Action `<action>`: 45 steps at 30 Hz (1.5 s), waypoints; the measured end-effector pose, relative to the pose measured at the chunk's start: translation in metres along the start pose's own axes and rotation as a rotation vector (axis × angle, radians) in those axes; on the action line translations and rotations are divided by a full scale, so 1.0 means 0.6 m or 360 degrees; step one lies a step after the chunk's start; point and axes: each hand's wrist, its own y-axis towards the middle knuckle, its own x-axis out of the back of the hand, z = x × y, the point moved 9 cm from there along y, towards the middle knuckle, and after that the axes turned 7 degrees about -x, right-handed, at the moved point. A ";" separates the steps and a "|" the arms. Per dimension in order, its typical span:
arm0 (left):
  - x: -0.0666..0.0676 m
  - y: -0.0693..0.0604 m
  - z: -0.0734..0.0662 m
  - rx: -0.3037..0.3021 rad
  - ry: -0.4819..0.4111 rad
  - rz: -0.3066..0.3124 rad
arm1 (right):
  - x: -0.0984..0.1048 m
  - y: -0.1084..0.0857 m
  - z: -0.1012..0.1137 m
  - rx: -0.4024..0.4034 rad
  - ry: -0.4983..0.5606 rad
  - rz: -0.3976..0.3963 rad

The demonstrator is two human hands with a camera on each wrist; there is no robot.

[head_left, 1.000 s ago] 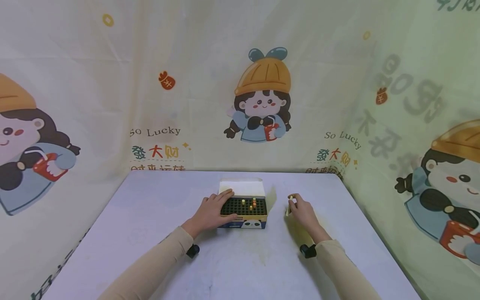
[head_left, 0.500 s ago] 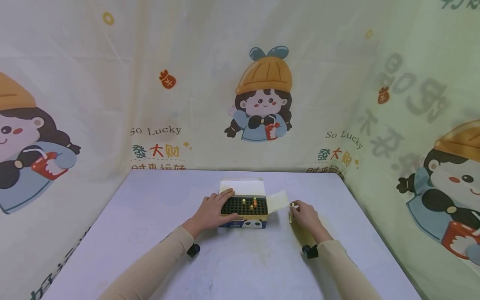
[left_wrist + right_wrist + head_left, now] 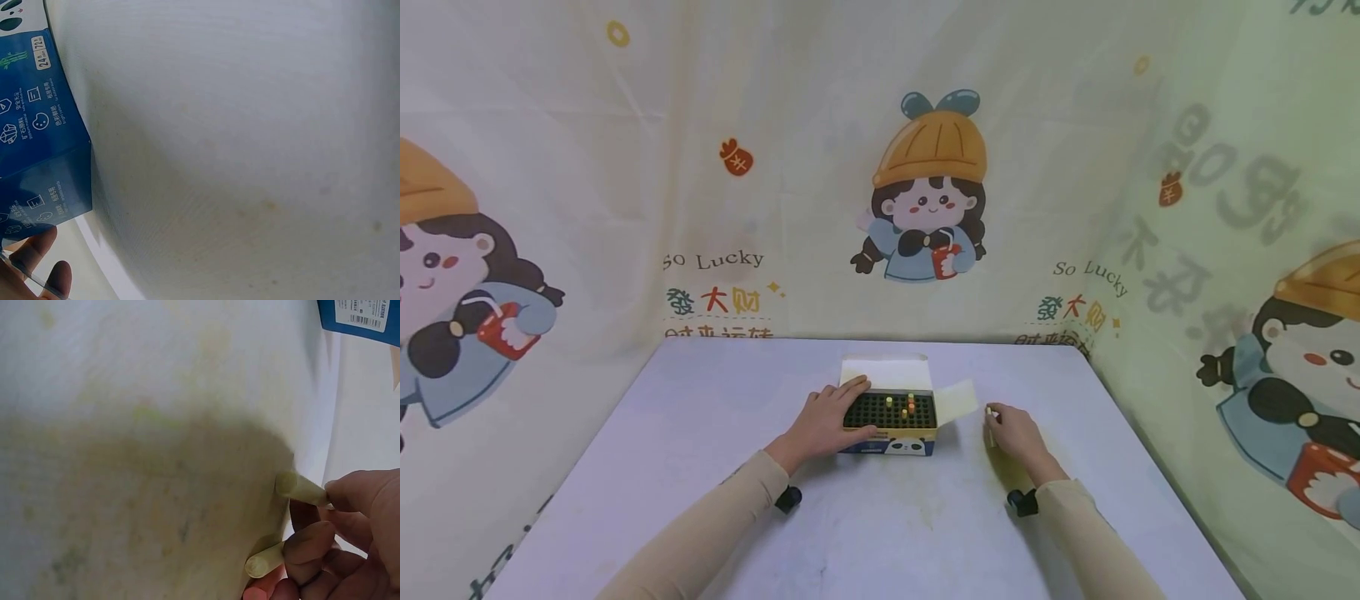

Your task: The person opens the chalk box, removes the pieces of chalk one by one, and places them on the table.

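Chalk sticks (image 3: pixel 304 489): being held by right hand (image 3: pixel 1013 430), just off the right end of the chalk box (image 3: pixel 871 444), toward the right edge of the desk (image 3: pixel 880 533). Pinching one pale stick (image 3: pixel 306 490) between thumb and finger, gap narrow; holding a second pale stick (image 3: pixel 266 560) lower, in curled fingers. Also showing a pink stick (image 3: pixel 256 592) beneath; not being able to tell if gripped or lying on the desk. Resting left hand (image 3: pixel 827 421) on the box's left end, fingers wide, apparently steadying. Seeing the box nearer the desk's far edge, about midway between left and right edges, with end flap (image 3: pixel 957 402) out to the right and a few stick ends (image 3: pixel 889 402) standing in the black tray (image 3: pixel 868 414). Probably adjusting grip as the step in hand, not yet lining up over the tray. Likely calling next for isolating one stick and bringing it upright to a hole. Getting tray holes only from head view. Getting pink stick and barcode label (image 3: pixel 362 312) only from right wrist. Reading "24" and "72" on the blue wall only from left wrist.
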 end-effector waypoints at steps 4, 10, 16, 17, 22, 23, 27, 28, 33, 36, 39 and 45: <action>-0.001 0.000 0.000 -0.0002 -0.0012 -0.0008 | 0.001 0.002 -0.003 0.0020 -0.0011 -0.0008; 0.001 -0.001 0.000 0.0000 -0.0006 -0.0011 | 0.001 0.007 -0.008 0.0017 -0.0002 -0.0042; 0.004 -0.001 -0.002 -0.0006 -0.0005 -0.0009 | 0.002 0.008 -0.012 0.0028 0.0016 -0.0073; 0.005 -0.001 -0.002 -0.0008 -0.0005 -0.0007 | 0.003 0.006 -0.013 0.0033 0.0024 -0.0080; 0.006 -0.001 -0.003 -0.0001 -0.0009 0.0007 | 0.006 0.001 -0.016 0.0086 0.0050 -0.0111; 0.006 -0.001 -0.003 0.0003 -0.0011 0.0011 | 0.006 0.000 -0.016 0.0095 0.0055 -0.0112; 0.005 -0.001 -0.002 0.0013 -0.0010 0.0022 | 0.007 -0.001 -0.016 0.0103 0.0066 -0.0106; 0.005 -0.001 -0.002 0.0013 -0.0008 0.0023 | 0.006 -0.001 -0.017 0.0101 0.0065 -0.0105; 0.003 0.000 -0.001 0.0014 -0.0008 0.0015 | 0.007 0.001 -0.019 0.0076 0.0076 -0.0104; 0.001 0.001 0.000 0.0013 -0.0014 0.0015 | 0.012 0.001 -0.020 0.0041 0.0106 -0.0108; 0.001 0.001 -0.001 0.0010 -0.0023 0.0016 | 0.025 -0.001 -0.017 0.0010 0.0138 -0.0143; 0.003 0.000 -0.003 0.0011 -0.0025 0.0016 | 0.066 -0.007 0.009 0.0072 0.0183 -0.0331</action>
